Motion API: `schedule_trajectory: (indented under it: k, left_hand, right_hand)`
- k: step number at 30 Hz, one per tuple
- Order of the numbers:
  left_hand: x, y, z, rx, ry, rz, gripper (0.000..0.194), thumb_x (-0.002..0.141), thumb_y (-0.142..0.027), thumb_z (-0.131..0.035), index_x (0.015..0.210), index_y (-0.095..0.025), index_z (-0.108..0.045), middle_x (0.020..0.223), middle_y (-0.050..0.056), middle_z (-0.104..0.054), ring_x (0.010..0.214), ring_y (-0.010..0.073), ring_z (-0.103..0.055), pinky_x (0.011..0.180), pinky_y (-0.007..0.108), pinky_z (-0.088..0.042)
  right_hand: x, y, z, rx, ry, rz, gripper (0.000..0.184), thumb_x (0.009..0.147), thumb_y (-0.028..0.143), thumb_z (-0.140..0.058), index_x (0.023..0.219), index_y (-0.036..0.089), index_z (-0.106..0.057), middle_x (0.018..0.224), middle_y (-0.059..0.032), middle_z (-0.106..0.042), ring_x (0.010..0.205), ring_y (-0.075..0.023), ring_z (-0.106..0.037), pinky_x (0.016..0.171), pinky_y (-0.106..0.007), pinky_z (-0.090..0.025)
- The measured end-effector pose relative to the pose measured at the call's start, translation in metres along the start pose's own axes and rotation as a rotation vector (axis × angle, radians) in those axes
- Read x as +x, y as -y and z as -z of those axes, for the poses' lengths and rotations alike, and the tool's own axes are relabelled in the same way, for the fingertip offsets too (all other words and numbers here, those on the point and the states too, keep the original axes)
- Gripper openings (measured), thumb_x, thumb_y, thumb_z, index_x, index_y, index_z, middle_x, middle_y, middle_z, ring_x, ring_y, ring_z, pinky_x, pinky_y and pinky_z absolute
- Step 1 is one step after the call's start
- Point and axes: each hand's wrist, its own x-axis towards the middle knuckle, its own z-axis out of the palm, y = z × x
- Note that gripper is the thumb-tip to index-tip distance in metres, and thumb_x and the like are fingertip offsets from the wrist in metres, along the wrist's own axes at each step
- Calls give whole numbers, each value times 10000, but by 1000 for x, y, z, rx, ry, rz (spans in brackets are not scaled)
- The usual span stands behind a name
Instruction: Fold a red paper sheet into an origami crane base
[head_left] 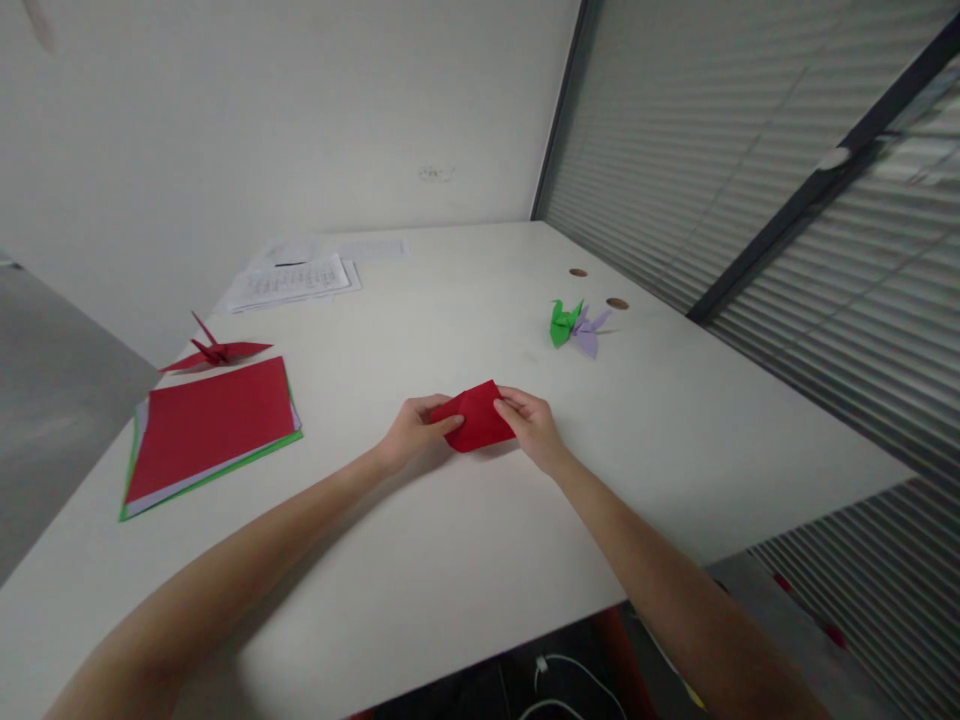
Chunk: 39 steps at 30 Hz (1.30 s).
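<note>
A folded piece of red paper [480, 418] is held between both hands, just over the middle of the white table. My left hand [420, 425] pinches its left end, thumb on top and fingers behind. At the right end, my right hand [531, 425] grips the paper the same way, its thumb near the upper right edge. The fingers behind the paper are partly hidden. Beyond my right hand stand a green paper crane [564, 324] and a light purple paper crane [589, 332], touching each other.
On the left lies a stack of coloured paper [217, 425], red on top, with a red paper crane [217, 352] behind it. Printed sheets [292, 282] rest at the back left of the table [420, 590]. Window blinds [720, 150] run along the right; a white cable [577, 665] shows below the front edge.
</note>
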Motion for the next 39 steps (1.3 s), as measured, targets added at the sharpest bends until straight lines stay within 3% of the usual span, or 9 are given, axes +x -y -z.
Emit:
schedule_trajectory:
  k: [5,10,14,18,22,26,31,35,39]
  left_hand:
    - [0,4,4,352,-138,-331,135,825,-295,-679,790,-178,-739,806,50,-648,757,160,-611,725,302,-504]
    - [-5,3,5,575,-208,-733,95,880,-213,-636,948,-210,-701,846,42,-626,769,139,-585,676,258,-477]
    - [-5,4,6,604,-178,-849,87,859,-239,-677,886,-190,-610,830,37,-636,757,140,-586,680,263,-475]
    - [-4,7,10,691,-106,-823,78,885,-271,-645,903,-198,-622,850,56,-701,826,174,-632,791,327,-467]
    - [-4,5,11,672,-87,-670,96,889,-269,-611,911,-193,-666,839,53,-716,790,173,-635,799,337,-465]
    - [-4,1,4,418,-62,-396,170,837,-336,-652,811,-170,-680,787,42,-700,734,161,-631,720,291,-502]
    - [-2,-1,-2,-21,-60,-100,387,706,-455,-774,905,-134,-688,894,77,-716,735,179,-660,661,296,-552]
    - [1,-1,0,-94,-167,-46,499,661,-410,-819,1053,-165,-632,812,34,-687,688,152,-655,616,255,-546]
    - [4,5,5,-58,-149,-24,582,731,-386,-757,1222,-255,-473,738,-41,-623,576,124,-626,513,212,-500]
  right_hand:
    - [-2,0,3,-56,109,19,389,760,358,-712,1121,228,-646,978,-46,-727,841,-175,-674,753,-315,-541]
    - [-7,2,-1,-363,191,366,157,820,206,-625,975,219,-642,947,-48,-677,859,-168,-630,749,-308,-512]
    - [-10,5,-2,-462,204,557,136,829,107,-555,886,230,-565,1047,-73,-666,995,-196,-620,877,-374,-488]
    - [-13,6,-1,-487,257,476,191,793,82,-566,884,238,-505,1089,-69,-671,1017,-200,-619,901,-396,-477]
    - [-10,2,-1,-336,184,389,231,768,116,-617,942,242,-532,964,-31,-651,907,-173,-619,803,-330,-493]
    - [-4,5,1,-19,121,205,468,727,222,-730,1149,282,-536,910,2,-634,826,-157,-615,740,-300,-505]
    - [-1,12,5,220,14,-48,582,666,336,-805,1185,285,-546,909,4,-673,795,-160,-638,746,-316,-525]
    - [1,8,6,154,-48,-47,640,703,368,-775,1277,308,-498,805,26,-671,717,-150,-626,691,-300,-515]
    - [4,-3,10,-216,-19,18,294,754,362,-697,1009,218,-673,664,22,-630,570,-125,-544,565,-267,-453]
